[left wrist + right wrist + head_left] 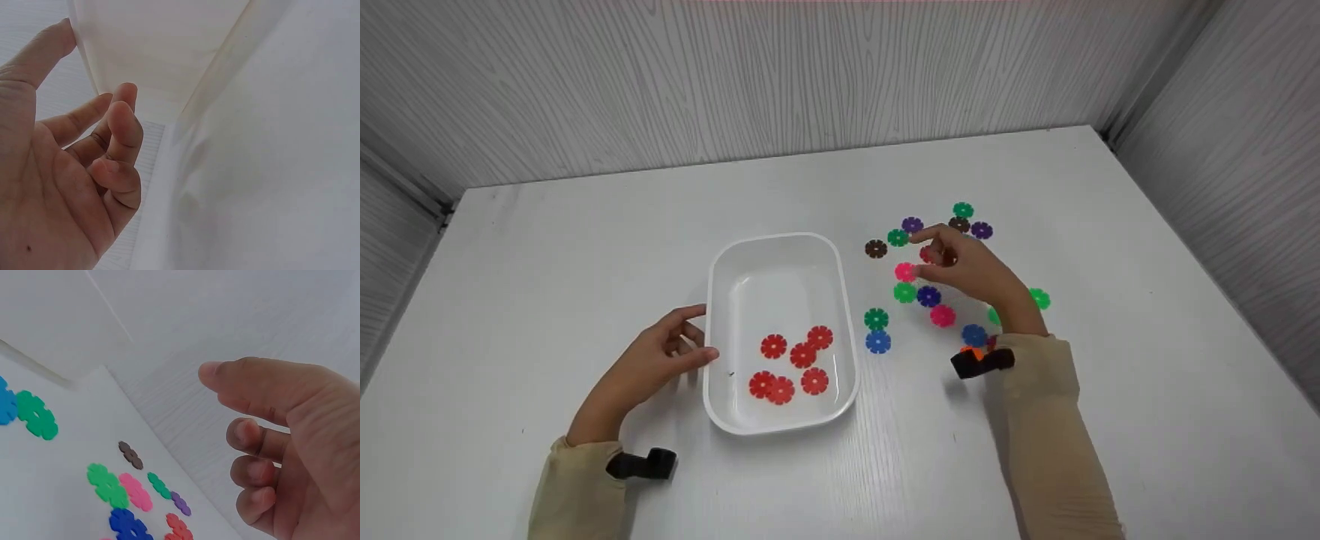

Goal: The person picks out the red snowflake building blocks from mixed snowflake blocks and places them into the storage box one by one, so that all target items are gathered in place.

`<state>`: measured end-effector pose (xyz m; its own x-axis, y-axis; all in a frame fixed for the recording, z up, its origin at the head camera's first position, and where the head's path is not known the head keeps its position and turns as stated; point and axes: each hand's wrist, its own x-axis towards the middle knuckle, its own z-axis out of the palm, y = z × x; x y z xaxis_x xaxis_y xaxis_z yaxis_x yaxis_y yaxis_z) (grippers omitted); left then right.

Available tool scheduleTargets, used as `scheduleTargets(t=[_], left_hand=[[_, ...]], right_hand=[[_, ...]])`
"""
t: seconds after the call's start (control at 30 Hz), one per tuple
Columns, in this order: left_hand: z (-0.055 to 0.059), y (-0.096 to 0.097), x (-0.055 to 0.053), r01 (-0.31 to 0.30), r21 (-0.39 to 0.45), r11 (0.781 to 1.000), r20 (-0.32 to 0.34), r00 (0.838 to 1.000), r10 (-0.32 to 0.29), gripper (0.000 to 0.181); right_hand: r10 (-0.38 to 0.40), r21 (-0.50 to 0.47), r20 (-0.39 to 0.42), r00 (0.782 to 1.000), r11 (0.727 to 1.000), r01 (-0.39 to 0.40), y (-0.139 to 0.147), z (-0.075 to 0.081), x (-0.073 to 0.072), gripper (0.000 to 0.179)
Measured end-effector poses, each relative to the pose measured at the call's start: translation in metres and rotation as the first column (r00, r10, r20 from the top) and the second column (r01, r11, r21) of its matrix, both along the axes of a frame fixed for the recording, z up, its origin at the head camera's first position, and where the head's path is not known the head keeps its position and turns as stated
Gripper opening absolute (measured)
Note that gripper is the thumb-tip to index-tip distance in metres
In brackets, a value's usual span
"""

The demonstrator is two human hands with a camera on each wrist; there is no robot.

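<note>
My left hand [656,356] touches the near-left rim of a white tray [781,430]. Its thumb tip [66,34] is right at the edge, while the other fingers bend loosely beside the outer wall. Inside the tray lie several red notched plastic discs [773,346]. Over the scattered discs to the right hovers my right hand [971,266], thumb and index finger apart with nothing between them. Closest to its fingertips are a pink disc [904,272] and a green disc [897,238]. Partly hidden under this hand is a red disc [179,526].
Around the right hand lie more discs: brown [876,249], purple [912,225], dark blue [928,297], blue [877,342] and light green [1039,298]. All rest on a white table [585,247]. Grey wood-grain panels [780,82] stand behind and at both sides.
</note>
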<state>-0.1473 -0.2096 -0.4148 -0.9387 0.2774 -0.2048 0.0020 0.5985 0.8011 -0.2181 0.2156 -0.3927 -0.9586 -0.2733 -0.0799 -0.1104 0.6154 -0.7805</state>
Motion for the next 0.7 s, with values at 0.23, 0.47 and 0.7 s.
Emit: scheduleTargets(t=[0.23, 0.47, 0.7], left_hand=[[-0.001, 0.001, 0.000, -0.004, -0.005, 1.000, 0.003, 1.000, 0.004, 0.066], [0.001, 0.001, 0.001, -0.009, 0.002, 1.000, 0.010, 1.000, 0.009, 0.065], [0.000, 0.001, 0.001, -0.003, 0.012, 1.000, 0.009, 1.000, 0.003, 0.065]], right_hand=[[-0.103, 0.042, 0.040, 0.994, 0.994, 0.102, 0.024, -0.006, -0.003, 0.053], [-0.182, 0.119, 0.129, 0.975, 0.979, 0.167, 0.036, -0.019, -0.006, 0.053], [-0.214, 0.177, 0.196, 0.957, 0.968, 0.181, 0.039, -0.027, -0.005, 0.054]])
